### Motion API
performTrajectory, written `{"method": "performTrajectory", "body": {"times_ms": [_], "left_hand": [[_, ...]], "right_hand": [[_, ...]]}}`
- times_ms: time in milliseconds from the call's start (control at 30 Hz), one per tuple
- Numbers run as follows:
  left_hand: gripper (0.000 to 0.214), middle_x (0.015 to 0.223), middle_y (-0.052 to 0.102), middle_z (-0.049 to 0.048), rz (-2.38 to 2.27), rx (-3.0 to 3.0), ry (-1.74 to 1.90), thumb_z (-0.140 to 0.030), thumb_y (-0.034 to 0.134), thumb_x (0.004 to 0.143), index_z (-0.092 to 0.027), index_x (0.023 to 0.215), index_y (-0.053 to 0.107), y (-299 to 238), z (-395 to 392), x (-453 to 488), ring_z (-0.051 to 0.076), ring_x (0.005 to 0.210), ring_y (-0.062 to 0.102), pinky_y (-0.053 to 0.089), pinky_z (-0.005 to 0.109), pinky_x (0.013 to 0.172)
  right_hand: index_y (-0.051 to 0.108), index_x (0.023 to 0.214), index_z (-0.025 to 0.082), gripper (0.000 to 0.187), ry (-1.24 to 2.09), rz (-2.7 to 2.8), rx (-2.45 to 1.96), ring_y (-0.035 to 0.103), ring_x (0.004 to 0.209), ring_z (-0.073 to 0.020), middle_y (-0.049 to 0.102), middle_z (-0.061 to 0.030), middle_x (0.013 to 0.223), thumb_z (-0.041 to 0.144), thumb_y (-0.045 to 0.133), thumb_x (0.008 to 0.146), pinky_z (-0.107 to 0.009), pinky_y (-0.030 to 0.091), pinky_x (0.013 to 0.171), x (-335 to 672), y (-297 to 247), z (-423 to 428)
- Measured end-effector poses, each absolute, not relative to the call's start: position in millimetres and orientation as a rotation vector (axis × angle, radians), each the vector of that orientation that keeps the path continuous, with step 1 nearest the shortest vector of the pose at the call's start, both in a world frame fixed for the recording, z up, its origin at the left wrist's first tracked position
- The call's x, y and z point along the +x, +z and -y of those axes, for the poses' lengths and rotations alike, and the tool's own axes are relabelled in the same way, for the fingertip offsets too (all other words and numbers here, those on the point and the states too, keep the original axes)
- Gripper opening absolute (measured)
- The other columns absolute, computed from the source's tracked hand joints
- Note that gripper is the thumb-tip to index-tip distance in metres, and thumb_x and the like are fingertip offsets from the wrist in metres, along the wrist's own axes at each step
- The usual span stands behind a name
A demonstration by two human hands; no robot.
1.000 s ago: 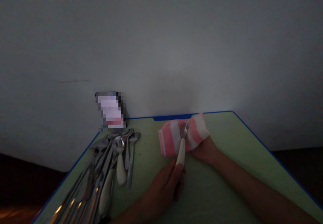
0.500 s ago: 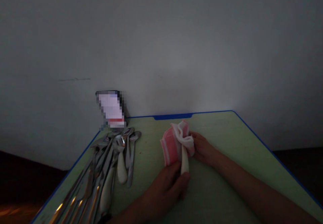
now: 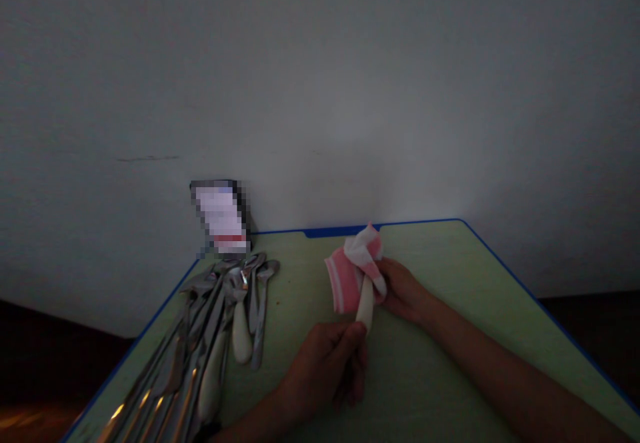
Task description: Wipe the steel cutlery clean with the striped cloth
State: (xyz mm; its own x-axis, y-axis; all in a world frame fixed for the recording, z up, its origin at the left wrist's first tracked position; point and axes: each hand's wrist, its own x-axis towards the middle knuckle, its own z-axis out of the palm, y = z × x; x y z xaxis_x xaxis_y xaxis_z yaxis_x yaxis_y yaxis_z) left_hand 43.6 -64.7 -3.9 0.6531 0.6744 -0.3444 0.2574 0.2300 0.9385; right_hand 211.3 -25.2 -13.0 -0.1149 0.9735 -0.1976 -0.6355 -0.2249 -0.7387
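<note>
My left hand (image 3: 330,366) is closed round the lower end of a cream-coloured handle (image 3: 366,303), which looks like that of a piece of cutlery. A pink and white cloth (image 3: 347,276) wraps the far end, so the head of the utensil is hidden. From the right, my right hand (image 3: 400,290) grips the cloth around it, its fingers partly covered by the folds. Both hands are above the pale green table (image 3: 440,376).
Left of my hands lies a pile of metal cutlery (image 3: 200,336), with spoons, forks and some cream handles. Behind it a phone (image 3: 220,216) with a blurred screen leans on the grey wall (image 3: 320,96). A blue edge (image 3: 520,283) borders the table.
My left hand has shifted its hold to the handle's lower end, with the fingers more curled. The cloth has turned and folded differently, and it has moved slightly up and right.
</note>
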Motion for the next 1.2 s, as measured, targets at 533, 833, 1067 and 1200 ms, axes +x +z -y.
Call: {"method": "performTrajectory", "body": {"times_ms": [533, 833, 1067, 1200], "left_hand": [[0.027, 0.064, 0.06, -0.0011, -0.767, 1.419, 0.376, -0.038, 0.041, 0.09, -0.014, 0.092, 0.053, -4, 66, 44, 0.005, 0.041, 0.048, 0.035, 0.011, 0.033], [0.032, 0.063, 0.059, -0.0005, -0.764, 1.333, 0.419, -0.045, 0.036, 0.09, -0.015, 0.092, 0.048, -4, 65, 44, 0.007, 0.04, 0.05, 0.036, 0.014, 0.032], [0.035, 0.056, 0.055, -0.0009, -0.704, 1.568, 0.269, -0.04, 0.039, 0.09, -0.012, 0.073, 0.052, 9, 67, 41, 0.006, 0.047, 0.047, 0.037, 0.014, 0.045], [0.027, 0.064, 0.058, 0.0001, -0.669, 1.544, 0.302, -0.036, 0.039, 0.091, -0.012, 0.084, 0.051, 10, 67, 41, 0.006, 0.049, 0.047, 0.036, 0.015, 0.045]], "right_hand": [[0.063, 0.07, 0.014, 0.015, 1.663, 0.55, -0.781, 0.048, 0.056, -0.0108, 0.059, 0.001, 0.059, 0.028, 0.066, 0.068, -0.024, 0.039, 0.056, 213, -26, 19], [0.063, 0.074, 0.013, 0.019, 1.648, 0.635, -0.79, 0.047, 0.051, -0.0083, 0.06, 0.0001, 0.059, 0.03, 0.067, 0.068, -0.021, 0.037, 0.05, 211, -18, 24], [0.062, 0.088, 0.014, 0.03, 1.625, 0.77, -0.831, 0.057, 0.066, -0.0126, 0.066, -0.0023, 0.078, 0.022, 0.072, 0.061, -0.026, 0.043, 0.065, 209, -17, 26], [0.061, 0.088, 0.016, 0.028, 1.629, 0.749, -0.784, 0.057, 0.065, -0.0121, 0.065, -0.0014, 0.08, 0.026, 0.071, 0.063, -0.026, 0.043, 0.065, 209, -17, 26]]}}
